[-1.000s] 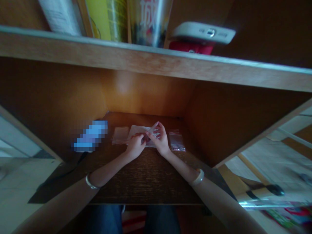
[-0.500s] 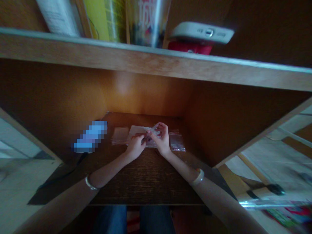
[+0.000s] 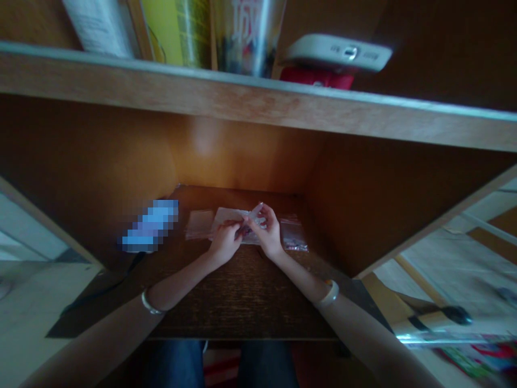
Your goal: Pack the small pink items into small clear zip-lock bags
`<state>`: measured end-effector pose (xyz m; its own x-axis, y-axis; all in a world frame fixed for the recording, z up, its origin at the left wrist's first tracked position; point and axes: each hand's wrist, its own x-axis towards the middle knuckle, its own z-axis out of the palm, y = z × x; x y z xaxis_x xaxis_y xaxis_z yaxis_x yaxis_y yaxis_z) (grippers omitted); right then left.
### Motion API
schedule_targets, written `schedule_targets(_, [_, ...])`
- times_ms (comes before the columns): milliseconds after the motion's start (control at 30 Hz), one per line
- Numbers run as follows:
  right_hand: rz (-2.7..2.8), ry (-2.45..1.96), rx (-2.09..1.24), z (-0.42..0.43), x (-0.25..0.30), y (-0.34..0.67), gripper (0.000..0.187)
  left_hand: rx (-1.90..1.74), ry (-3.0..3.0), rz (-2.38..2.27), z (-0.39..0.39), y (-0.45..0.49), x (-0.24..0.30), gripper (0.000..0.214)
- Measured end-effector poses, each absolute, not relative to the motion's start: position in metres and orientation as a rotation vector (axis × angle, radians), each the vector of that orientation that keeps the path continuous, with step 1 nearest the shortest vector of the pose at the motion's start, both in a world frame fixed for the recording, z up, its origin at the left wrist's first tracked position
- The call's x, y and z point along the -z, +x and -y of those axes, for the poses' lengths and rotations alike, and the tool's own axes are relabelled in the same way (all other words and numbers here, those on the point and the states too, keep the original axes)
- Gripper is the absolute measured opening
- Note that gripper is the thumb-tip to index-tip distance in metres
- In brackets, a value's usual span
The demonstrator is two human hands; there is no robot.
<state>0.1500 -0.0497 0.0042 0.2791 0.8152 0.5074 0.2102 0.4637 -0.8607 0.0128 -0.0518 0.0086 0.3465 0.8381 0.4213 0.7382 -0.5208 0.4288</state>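
Both my hands are close together over a dark wooden desk (image 3: 242,291), at the far end of the desk nook. My left hand (image 3: 226,242) and my right hand (image 3: 267,233) pinch a small clear plastic piece (image 3: 253,214) between their fingertips. Under them lies a white paper sheet (image 3: 228,217). A flat translucent plastic sheet (image 3: 199,224) lies to the left of it. A small zip bag with pinkish contents (image 3: 294,235) lies just past my right hand. My fingers hide part of the plastic piece.
A pixelated blue object (image 3: 150,226) lies at the desk's left, with a black cable (image 3: 109,288) trailing from it. Wooden side walls enclose the desk. A wooden shelf board (image 3: 258,102) crosses overhead, holding a steel tumbler (image 3: 246,37) and a white device (image 3: 338,53).
My right fingers have shifted slightly on the plastic piece. The hands otherwise stay in about the same place, and the paper and bags have not visibly moved.
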Motion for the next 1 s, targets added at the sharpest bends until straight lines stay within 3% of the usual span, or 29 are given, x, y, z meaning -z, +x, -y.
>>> schedule_targets(200, [1.258,-1.077,-0.519,0.0505,-0.0059,0.1504,0.054,-0.902,2.432,-1.426,0.0521,0.0132,-0.0107,0.019])
schedule_targets(400, [1.280,-1.101,-0.535,0.0506,-0.0043,0.1515,0.066,-0.915,2.465,-1.438,0.0521,0.0135,-0.0105,0.018])
schedule_targets(567, [1.353,-1.113,-0.520,0.0515,-0.0058,0.1519,0.059,-0.932,2.486,-1.436,0.0504,0.0129,-0.0071,0.015])
schedule_targets(833, [1.304,-1.073,-0.577,0.0530,-0.0067,0.1482,0.087,-0.946,2.514,-1.468,0.0504,0.0132,-0.0064,0.019])
schedule_targets(1000, [1.294,-1.047,-0.594,0.0542,-0.0090,0.1476,0.078,-0.944,2.509,-1.463,0.0518,0.0133,-0.0087,0.018])
